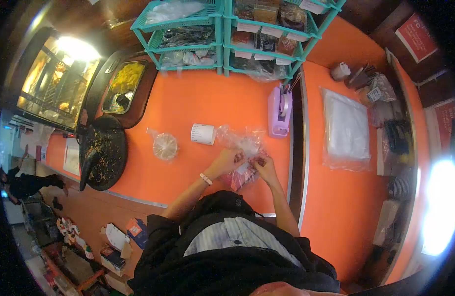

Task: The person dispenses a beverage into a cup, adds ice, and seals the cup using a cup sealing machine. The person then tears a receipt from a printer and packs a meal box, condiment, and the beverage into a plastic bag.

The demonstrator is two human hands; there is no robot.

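Observation:
Over the orange counter (212,93), both hands are closed on a clear plastic bag (245,140) with something red or pink at its lower end. My left hand (228,162), a light band on its wrist, grips the bag from the left with fingers curled. My right hand (266,170) pinches it from the right. What the bag holds is hard to make out through the crumpled plastic. Left of the bag lies a white printed paper slip (203,133). Farther left is a small tied plastic bag (165,146) with pale contents.
A purple tape dispenser (280,111) stands to the right. Teal racks (220,37) with packets line the back. At left are a stone mortar (103,153), a metal tray (123,86) of yellow food and a lit display case (57,81). A stack of plastic bags (347,130) lies right.

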